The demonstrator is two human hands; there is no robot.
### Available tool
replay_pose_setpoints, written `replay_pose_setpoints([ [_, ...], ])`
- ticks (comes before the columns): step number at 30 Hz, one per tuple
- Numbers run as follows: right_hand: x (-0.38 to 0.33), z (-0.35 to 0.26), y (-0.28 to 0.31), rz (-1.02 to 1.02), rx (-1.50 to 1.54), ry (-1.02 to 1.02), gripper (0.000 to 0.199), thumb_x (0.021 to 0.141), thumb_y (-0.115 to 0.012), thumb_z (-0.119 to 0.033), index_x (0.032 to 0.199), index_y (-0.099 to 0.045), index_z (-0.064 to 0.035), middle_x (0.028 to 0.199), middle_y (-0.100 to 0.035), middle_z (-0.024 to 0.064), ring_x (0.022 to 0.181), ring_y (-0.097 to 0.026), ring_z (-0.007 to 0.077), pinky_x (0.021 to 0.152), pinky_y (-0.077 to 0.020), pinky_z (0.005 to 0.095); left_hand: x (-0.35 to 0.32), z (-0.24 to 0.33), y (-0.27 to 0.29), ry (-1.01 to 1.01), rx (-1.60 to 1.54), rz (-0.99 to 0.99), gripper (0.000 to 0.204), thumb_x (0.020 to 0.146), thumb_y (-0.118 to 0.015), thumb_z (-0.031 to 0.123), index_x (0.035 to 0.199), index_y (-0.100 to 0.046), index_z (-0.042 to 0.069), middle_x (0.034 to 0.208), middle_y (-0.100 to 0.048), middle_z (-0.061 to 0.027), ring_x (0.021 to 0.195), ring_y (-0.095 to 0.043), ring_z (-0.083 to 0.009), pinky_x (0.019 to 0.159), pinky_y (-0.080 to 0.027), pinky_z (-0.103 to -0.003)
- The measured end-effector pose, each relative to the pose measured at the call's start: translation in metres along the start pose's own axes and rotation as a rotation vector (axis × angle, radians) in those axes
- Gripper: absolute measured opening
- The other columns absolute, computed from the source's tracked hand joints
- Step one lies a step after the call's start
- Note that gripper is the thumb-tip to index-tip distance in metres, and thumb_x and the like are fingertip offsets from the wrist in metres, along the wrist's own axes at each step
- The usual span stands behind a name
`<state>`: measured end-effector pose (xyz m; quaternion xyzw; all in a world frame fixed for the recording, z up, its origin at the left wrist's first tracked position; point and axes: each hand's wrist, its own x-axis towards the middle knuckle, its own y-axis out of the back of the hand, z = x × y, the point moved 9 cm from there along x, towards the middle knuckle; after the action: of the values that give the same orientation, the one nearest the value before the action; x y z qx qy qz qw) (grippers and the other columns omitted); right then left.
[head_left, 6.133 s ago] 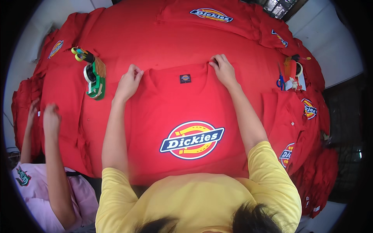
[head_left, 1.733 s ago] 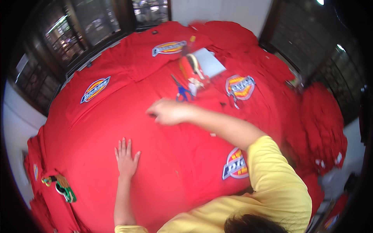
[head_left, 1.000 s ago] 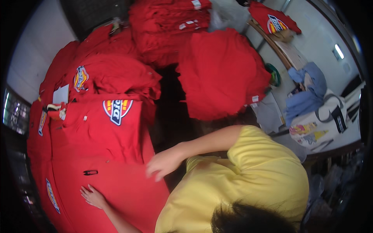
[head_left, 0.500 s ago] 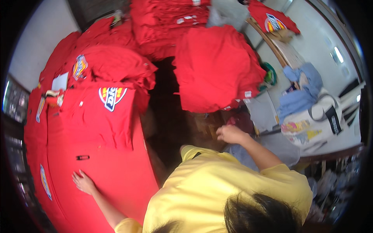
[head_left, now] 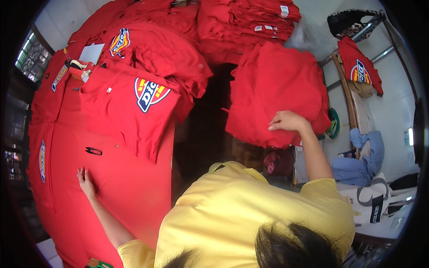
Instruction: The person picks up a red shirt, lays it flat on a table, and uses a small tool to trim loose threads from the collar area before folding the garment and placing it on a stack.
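My left hand (head_left: pixel 86 182) lies open on the red surface of the table (head_left: pixel 129 187), its fingers stretched out. Just beyond its fingertips is a small pair of black thread snips (head_left: pixel 93 151). A red T-shirt (head_left: pixel 118 105) with a printed badge lies farther up the table, partly hanging over its right edge. To the right, my right hand (head_left: pixel 287 121) is over the near part of a pile of red shirts (head_left: pixel 279 85). Its fingers are bent and slightly apart, with nothing seen in them; whether they touch the cloth is hard to tell.
More red shirts (head_left: pixel 165 53) are heaped at the far left, and a tall folded stack (head_left: pixel 250 18) stands behind. A dark gap (head_left: pixel 201 129) runs between table and pile. At right are blue cloth (head_left: pixel 362 163), a white tote bag (head_left: pixel 368 196) and a wooden rail (head_left: pixel 346 89).
My right hand has moved forward from the near side of the shirt pile to over it. My left hand stays on the table near the snips. The whole view has shifted.
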<state>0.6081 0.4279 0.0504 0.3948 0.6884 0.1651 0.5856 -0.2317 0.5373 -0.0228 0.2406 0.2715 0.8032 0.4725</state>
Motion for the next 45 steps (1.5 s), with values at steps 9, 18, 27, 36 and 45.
replay_pose_setpoints([
  [9, 0.074, -0.061, 0.093, 0.763, 0.134, 0.359, 0.030, 0.085, -0.064, -0.020, 0.110, -0.063, -0.0021, 0.115, -0.059, 0.0133, 0.111, -0.051, 0.0313, 0.096, -0.0402, 0.0392, -0.033, 0.093, -0.044, -0.037, -0.048, 0.124, 0.035, 0.091, -0.058, 0.028, 0.116, -0.061, 0.003, 0.115, -0.059, -0.0163, 0.108, -0.056, -0.0250, 0.094, -0.042, -0.033],
  [18, 0.139, -0.342, 0.086, 0.680, 0.188, 1.134, 0.024, 0.088, -0.057, -0.012, 0.108, -0.061, -0.0007, 0.105, -0.060, 0.0155, 0.101, -0.056, 0.0316, 0.086, -0.0453, 0.0383, -0.138, 0.243, -0.127, -0.084, 0.174, -0.015, 0.033, 0.086, -0.065, 0.030, 0.101, -0.057, 0.002, 0.098, -0.058, -0.0137, 0.084, -0.058, -0.0271, 0.073, -0.047, -0.035],
  [27, 0.197, -0.446, 0.125, 0.630, 0.225, 1.005, 0.039, 0.088, -0.057, -0.023, 0.124, -0.049, -0.0075, 0.112, -0.054, 0.0194, 0.102, -0.056, 0.0376, 0.085, -0.0455, 0.0457, -0.127, 0.267, -0.162, -0.147, 0.160, 0.051, 0.070, 0.084, -0.063, 0.042, 0.141, -0.036, 0.010, 0.143, -0.032, -0.0192, 0.117, -0.042, -0.0371, 0.098, -0.033, -0.047],
  [36, 0.259, -0.400, 0.157, 1.137, 0.140, 1.019, 0.026, 0.089, -0.057, -0.025, 0.109, -0.056, -0.0082, 0.103, -0.056, 0.0147, 0.098, -0.053, 0.0338, 0.084, -0.0436, 0.0460, -0.111, 0.274, -0.190, -0.193, 0.293, 0.081, 0.062, 0.084, -0.062, 0.037, 0.139, -0.041, 0.020, 0.144, -0.030, -0.0183, 0.110, -0.044, -0.0350, 0.098, -0.033, -0.043],
  [45, 0.221, -0.355, 0.371, 1.307, 0.767, 1.333, 0.017, 0.091, -0.055, -0.015, 0.078, -0.054, -0.0036, 0.067, -0.059, 0.0074, 0.063, -0.056, 0.0176, 0.060, -0.0446, 0.0330, -0.105, 0.273, -0.197, -0.192, 0.175, 0.031, 0.063, 0.082, -0.065, 0.041, 0.137, -0.045, 0.019, 0.142, -0.034, -0.0171, 0.119, -0.040, -0.0353, 0.101, -0.030, -0.048],
])
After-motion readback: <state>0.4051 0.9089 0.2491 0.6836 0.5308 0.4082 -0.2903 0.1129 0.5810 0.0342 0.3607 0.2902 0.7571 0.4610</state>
